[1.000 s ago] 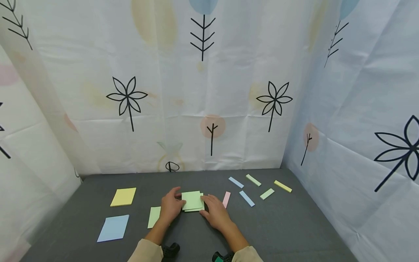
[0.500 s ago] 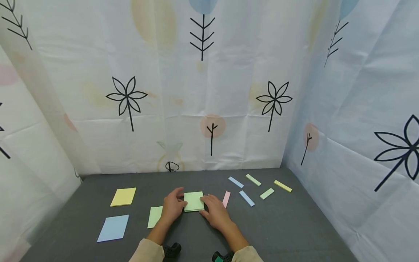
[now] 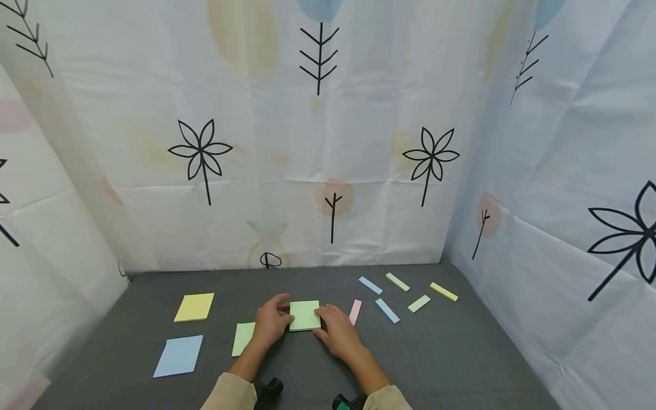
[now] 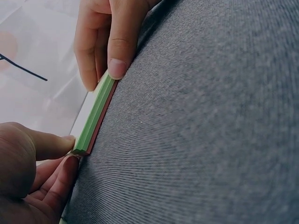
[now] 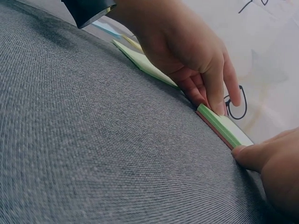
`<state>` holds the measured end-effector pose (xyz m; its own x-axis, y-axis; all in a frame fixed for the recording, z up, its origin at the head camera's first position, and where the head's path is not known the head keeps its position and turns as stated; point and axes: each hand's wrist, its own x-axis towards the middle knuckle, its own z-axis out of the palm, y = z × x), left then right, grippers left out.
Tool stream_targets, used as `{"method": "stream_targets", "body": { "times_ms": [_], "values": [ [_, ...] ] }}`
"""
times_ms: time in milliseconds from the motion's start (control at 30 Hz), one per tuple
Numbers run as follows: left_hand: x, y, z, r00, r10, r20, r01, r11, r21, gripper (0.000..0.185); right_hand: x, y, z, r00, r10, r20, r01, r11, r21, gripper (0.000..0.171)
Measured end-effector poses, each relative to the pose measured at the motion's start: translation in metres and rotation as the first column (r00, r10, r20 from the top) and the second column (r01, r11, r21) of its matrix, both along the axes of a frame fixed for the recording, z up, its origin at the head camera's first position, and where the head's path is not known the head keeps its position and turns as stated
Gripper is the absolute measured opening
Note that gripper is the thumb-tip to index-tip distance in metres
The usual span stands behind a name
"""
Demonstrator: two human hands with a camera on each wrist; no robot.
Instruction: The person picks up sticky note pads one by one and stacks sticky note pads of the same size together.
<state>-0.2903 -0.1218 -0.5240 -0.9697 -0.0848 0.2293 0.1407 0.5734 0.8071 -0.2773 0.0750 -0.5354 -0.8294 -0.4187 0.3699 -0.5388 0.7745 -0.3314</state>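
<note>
Between both hands lies a square stack of sticky notes (image 3: 304,316), light green on top. Its side in the left wrist view shows several green layers over a dark red one (image 4: 96,119). My left hand (image 3: 271,322) pinches the stack's left side near a corner, thumb on top and fingers lower down. Gripping the right side is my right hand (image 3: 338,331), its thumb along the near edge and its fingers toward the far side, as the left wrist view shows. The stack's edges line up, and it sits on or just over the grey cloth.
Left of the hands lie a green pad (image 3: 243,340), partly behind the left arm, a yellow pad (image 3: 193,307) and a larger blue pad (image 3: 177,356). On the right are several narrow strips, among them a pink one (image 3: 355,312) beside the right hand. Patterned curtains (image 3: 379,228) enclose the table.
The upper green pad, which stuck out to the left, has slid right and is flush with the layers beneath. My left hand shifted slightly right with it; the right hand stayed put.
</note>
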Motion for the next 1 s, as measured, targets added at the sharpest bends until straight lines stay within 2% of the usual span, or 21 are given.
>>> {"method": "stream_targets", "body": {
  "times_ms": [333, 567, 800, 1000],
  "values": [
    [0.001, 0.0001, -0.001, 1.0, 0.004, -0.008, -0.004, 1.0, 0.006, 0.053, -0.0001, -0.0007, 0.0002, 1.0, -0.004, -0.018, 0.003, 1.0, -0.011, 0.041],
    [0.0012, 0.0014, 0.0012, 1.0, 0.004, 0.004, -0.005, 1.0, 0.028, 0.054, 0.0, -0.001, 0.0012, 0.999, -0.014, -0.043, 0.015, 1.0, 0.021, 0.04],
    [0.0017, 0.0015, 0.004, 1.0, -0.012, 0.018, 0.011, 1.0, 0.02, 0.055, 0.0025, -0.0021, 0.0046, 0.998, -0.034, -0.06, 0.037, 0.999, 0.036, 0.039],
    [0.0058, -0.0044, 0.0058, 0.998, -0.056, 0.026, 0.055, 0.997, 0.058, 0.058, 0.0041, -0.0034, 0.006, 0.996, -0.026, -0.09, 0.03, 0.999, 0.036, 0.037]
  ]
}}
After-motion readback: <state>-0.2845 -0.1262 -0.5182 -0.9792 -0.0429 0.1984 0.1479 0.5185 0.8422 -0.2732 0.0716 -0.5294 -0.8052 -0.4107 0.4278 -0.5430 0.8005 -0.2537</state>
